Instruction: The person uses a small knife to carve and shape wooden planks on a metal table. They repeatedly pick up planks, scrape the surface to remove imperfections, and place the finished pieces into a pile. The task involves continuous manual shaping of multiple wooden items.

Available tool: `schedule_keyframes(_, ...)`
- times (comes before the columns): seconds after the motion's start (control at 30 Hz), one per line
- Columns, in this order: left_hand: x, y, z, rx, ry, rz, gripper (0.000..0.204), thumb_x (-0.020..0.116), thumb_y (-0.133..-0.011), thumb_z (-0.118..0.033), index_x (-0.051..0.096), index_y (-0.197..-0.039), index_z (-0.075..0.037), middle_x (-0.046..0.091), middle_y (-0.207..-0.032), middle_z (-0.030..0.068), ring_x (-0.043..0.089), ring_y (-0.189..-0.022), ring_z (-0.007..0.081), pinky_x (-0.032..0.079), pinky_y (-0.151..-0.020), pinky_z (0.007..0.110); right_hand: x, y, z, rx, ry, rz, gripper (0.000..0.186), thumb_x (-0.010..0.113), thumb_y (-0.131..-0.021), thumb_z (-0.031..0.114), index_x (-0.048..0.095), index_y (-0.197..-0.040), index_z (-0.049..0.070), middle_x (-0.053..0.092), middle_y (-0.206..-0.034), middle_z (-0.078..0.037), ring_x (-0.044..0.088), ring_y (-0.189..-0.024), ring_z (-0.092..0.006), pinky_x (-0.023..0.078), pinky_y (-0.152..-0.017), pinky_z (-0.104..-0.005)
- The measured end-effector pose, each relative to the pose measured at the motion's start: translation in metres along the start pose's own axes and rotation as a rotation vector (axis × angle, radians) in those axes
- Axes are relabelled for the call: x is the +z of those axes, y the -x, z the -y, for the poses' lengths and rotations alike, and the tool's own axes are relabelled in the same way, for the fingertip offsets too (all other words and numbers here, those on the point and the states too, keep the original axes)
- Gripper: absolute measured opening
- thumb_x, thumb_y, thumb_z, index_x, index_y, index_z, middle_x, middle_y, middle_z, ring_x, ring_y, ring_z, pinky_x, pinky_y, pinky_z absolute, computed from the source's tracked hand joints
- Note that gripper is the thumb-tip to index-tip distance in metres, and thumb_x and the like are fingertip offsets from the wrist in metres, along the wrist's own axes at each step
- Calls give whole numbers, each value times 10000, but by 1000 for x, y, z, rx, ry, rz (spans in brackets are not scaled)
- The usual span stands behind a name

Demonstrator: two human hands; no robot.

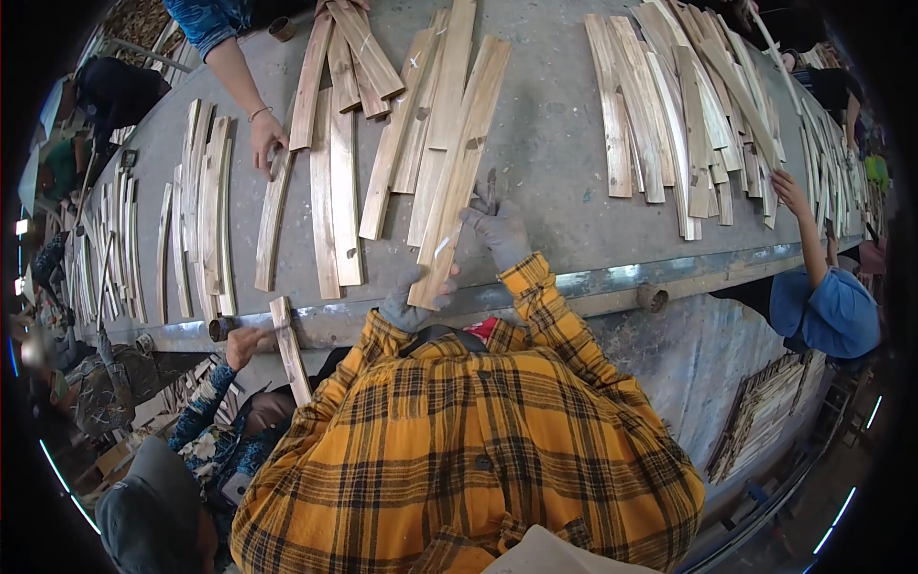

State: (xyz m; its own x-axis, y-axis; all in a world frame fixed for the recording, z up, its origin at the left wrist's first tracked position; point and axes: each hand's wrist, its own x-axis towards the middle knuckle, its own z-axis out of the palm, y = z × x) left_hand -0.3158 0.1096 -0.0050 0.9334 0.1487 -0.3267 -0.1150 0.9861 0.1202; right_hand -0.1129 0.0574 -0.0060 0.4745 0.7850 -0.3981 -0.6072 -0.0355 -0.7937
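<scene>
A long pale wooden plank (pixel 461 182) slants away from me over the grey table, with a dark knot and a short white mark on its face. My gloved left hand (pixel 400 308) is closed around its near end, fingers wrapping to the right edge. Beside that plank's right edge is my gloved right hand (pixel 501 234), its fingers closed on a slim dark tool (pixel 491 187) that points away from me. The tool's kind is unclear. Several other planks (pixel 390 143) lie just left of the held one, partly overlapping it.
Piles of planks lie right (pixel 660 124) and left (pixel 206 201) on the table (pixel 550 134). A co-worker's hand (pixel 269 142) touches a plank opposite; another hand (pixel 247 346) grips one at my left. A blue-sleeved person (pixel 827 301) reaches in from the right. A small round pot (pixel 652 298) sits at the near edge.
</scene>
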Motion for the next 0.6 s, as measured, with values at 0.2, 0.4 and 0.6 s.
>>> schedule_keyframes(0.2, 7, -22, -5, -15, -124, -57, 551, 575, -907, -256, 377, -1289, 89, 541, -1139, 200, 592, -842, 260, 573, -677, 352, -7, -7, -5, -78, -156, -97, 477, 677, -783, -70, 514, -1231, -74, 640, -1105, -121, 615, -985, -175, 497, -838, -255)
schedule_keyframes(0.4, 17, -31, -38, -76, -759, -348, 472, 566, -931, -189, 446, -1298, 83, 613, -1086, 200, 653, -901, 249, 551, -800, 313, -79, -30, 65, -204, 53, -214, 480, 677, -779, -64, 507, -1228, -91, 635, -1114, -118, 609, -988, -186, 482, -872, -257)
schedule_keyframes(0.6, -34, -27, -102, 779, -1883, -940, 363, 621, -859, -212, 602, -1174, -33, 626, -983, 127, 626, -813, 237, 519, -714, 334, -143, -39, 109, -290, 234, -290, 486, 713, -769, 34, 569, -1230, -20, 655, -917, -39, 497, -558, -44, 365, -460, -195)
